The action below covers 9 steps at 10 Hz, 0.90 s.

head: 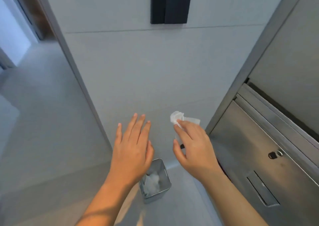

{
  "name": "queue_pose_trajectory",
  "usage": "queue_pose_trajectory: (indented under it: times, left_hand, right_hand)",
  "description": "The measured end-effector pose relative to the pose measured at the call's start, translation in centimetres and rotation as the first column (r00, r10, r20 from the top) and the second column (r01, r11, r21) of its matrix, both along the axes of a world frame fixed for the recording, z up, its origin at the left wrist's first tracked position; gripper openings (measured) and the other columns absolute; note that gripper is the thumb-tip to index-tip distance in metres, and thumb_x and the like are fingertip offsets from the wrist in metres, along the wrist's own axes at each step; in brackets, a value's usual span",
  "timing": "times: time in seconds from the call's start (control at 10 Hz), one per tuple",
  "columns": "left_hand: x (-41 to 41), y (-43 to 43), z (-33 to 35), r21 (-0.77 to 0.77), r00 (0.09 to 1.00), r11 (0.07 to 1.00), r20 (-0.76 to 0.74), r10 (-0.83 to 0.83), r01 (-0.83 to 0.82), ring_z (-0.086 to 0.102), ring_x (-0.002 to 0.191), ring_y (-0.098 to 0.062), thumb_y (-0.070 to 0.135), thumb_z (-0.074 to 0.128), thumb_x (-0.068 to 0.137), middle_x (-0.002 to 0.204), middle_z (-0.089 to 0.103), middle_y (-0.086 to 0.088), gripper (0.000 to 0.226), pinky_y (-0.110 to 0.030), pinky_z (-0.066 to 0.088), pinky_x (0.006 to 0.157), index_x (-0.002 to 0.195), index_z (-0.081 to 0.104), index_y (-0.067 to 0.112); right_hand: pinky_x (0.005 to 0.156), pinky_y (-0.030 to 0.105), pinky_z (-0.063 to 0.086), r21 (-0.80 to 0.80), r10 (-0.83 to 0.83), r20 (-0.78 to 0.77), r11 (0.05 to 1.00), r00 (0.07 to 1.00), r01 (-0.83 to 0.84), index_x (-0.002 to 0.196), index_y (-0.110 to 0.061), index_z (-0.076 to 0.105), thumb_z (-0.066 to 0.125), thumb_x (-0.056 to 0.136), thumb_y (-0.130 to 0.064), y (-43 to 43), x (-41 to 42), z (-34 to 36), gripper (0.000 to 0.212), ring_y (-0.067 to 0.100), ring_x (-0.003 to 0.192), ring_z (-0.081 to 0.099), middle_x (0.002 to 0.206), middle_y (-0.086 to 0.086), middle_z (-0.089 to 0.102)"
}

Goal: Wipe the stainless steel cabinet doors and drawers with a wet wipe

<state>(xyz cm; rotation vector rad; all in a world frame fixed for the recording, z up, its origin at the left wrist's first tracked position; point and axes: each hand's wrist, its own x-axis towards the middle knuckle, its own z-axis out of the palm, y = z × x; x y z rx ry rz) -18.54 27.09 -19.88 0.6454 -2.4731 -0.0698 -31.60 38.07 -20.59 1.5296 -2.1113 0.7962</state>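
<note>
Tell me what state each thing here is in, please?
Left hand: open, fingers straight, holding nothing.
Right hand: pinching the wet wipe.
Wet wipe: crumpled, held in the right hand.
Metal bin: upright, lidless, crumpled white paper inside.
Steel cabinet front: looks shut; dark gap along its top.

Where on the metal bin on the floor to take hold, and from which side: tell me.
Take the bin by its top rim, coming down from above. It stands upright, mouth open, and the crumpled wipes inside lie below the rim, so an edge looks free to hook.
</note>
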Motion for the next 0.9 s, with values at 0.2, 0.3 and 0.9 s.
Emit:
queue_pose_trajectory:
  times: [0.2, 0.3, 0.9]
  left_hand:
    - [0.0, 0.7, -2.8, 0.063, 0.982, 0.981, 0.047, 0.183, -0.186, 0.053, 0.117, -0.039, 0.015, 0.036, 0.076, 0.126, 0.057, -0.02, 0.049, -0.065, 0.036, 0.091, 0.113, 0.063, -0.003]
    - [-0.6, 1.1, -4.0, 0.096, 0.969, 0.965, 0.07, 0.238, -0.244, 0.052, 0.118, -0.039, 0.014, 0.036, 0.076, 0.127, 0.055, -0.021, 0.05, -0.065, 0.036, 0.09, 0.115, 0.061, -0.003]
    - [-2.3, 0.2, -9.0, 0.072, 0.935, 0.936, 0.107, 0.337, -0.346, 0.053, 0.115, -0.041, 0.003, 0.051, 0.073, 0.125, 0.056, -0.023, 0.042, -0.065, 0.04, 0.086, 0.113, 0.062, -0.005]
  right_hand:
    - [0.076, 0.039, 0.053, 0.111, 0.138, 0.047, 0.983, 0.989, -0.143, 0.096, 0.006, 0.068, 0.05, 0.08, -0.015, -1.1, -1.2, -5.3, 0.032, 0.032, 0.086, 0.066, 0.099, 0.019, 0.067]
    - [0.074, 0.04, 0.054, 0.184, 0.176, 0.109, 0.963, 0.978, -0.194, 0.095, 0.006, 0.069, 0.071, 0.07, -0.004, -1.5, -1.8, -8.2, 0.026, 0.033, 0.083, 0.066, 0.095, 0.018, 0.067]
    - [0.056, 0.036, 0.054, 0.366, 0.109, 0.374, 0.895, 0.921, -0.254, 0.075, 0.002, 0.07, 0.076, 0.065, 0.002, -5.5, -2.8, -19.3, 0.012, 0.031, 0.066, 0.063, 0.079, 0.014, 0.065]
